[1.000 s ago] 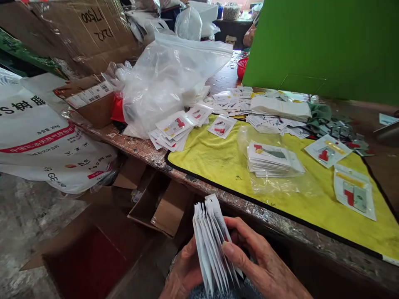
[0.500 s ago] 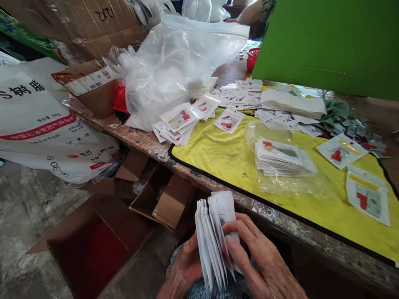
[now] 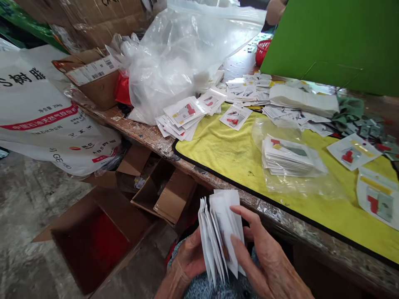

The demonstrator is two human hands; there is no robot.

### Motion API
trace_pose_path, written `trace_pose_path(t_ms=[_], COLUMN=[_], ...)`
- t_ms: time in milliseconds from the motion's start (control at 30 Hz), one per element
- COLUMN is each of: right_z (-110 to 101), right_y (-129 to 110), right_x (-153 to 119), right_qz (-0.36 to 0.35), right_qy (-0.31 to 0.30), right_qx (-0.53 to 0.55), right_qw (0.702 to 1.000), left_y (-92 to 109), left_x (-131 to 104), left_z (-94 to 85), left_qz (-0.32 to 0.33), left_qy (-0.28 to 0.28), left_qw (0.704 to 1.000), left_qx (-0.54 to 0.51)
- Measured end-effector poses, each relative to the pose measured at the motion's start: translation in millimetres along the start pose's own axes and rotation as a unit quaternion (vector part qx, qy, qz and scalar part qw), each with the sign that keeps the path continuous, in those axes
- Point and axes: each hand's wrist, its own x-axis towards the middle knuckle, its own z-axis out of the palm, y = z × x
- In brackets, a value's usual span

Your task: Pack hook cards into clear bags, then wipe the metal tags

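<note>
Between my two hands, in front of the table edge, stands a bundle of flat white packets (image 3: 212, 241), fanned a little apart at the top. My left hand (image 3: 188, 259) is closed round the bundle's left side, its fingers partly hidden behind. My right hand (image 3: 262, 253) grips the right-hand packets, thumb and index finger on their face. On the yellow towel (image 3: 224, 151) beyond lies a clear plastic bag (image 3: 277, 185) with a stack of white packets (image 3: 288, 155) in it. Single packets with red and grey parts lie near it, among them a packet (image 3: 353, 151) at the right.
A large clear plastic bag (image 3: 187, 54) stands on the table beside a small cardboard box (image 3: 93, 79). A green board (image 3: 330, 45) rises at the back right, near a red basket (image 3: 262, 52). Open cardboard boxes (image 3: 93, 241) and a printed white sack (image 3: 52, 116) are at the left.
More packets have shifted across to the right side of the bundle, and my right index finger has moved up along them. The view has turned slightly left.
</note>
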Motion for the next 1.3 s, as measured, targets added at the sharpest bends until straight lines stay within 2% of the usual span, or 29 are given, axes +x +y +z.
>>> trace_pose_path(t_ms=[67, 133, 267, 467, 600, 767, 867, 967, 1067, 1300], right_z=[-2, -3, -3, 0, 1, 3, 2, 0, -1, 1], right_y=[1, 0, -7, -5, -2, -5, -6, -3, 0, -8], right_x=[3, 6, 8, 7, 6, 5, 5, 7, 8, 6], right_qz=[-0.062, -0.089, -0.054, -0.067, -0.062, -0.058, -0.054, -0.063, -0.079, -0.046], right_qy=[-0.051, -0.088, -0.075, -0.076, -0.087, -0.068, -0.053, -0.082, -0.12, -0.106], right_qx=[-0.02, -0.042, -0.057, -0.058, -0.06, -0.059, -0.049, -0.062, -0.089, -0.106], right_qw=[0.997, 0.991, 0.994, 0.993, 0.992, 0.994, 0.996, 0.993, 0.986, 0.988], left_y=[-1, -1, 0, 0, 1, 2, 2, 1, 1, -1], left_x=[-1, -1, 0, 0, 0, -1, -1, -1, -1, -2], left_z=[-2.5, -2.6, 0.5, -0.5, 2.5, 8.5, 7.3, 4.6, 3.2, 3.0], left_qz=[0.006, 0.001, -0.002, 0.027, 0.018, 0.016, 0.011, 0.021, 0.036, 0.039], left_qy=[0.018, 0.021, 0.022, 0.037, 0.035, 0.07, 0.063, 0.059, 0.08, 0.085], left_qw=[1.0, 1.0, 0.999, 0.999, 0.999, 0.997, 0.998, 0.998, 0.996, 0.995], left_qx=[-0.003, 0.003, 0.025, 0.028, 0.032, 0.04, 0.028, 0.01, 0.0, 0.04])
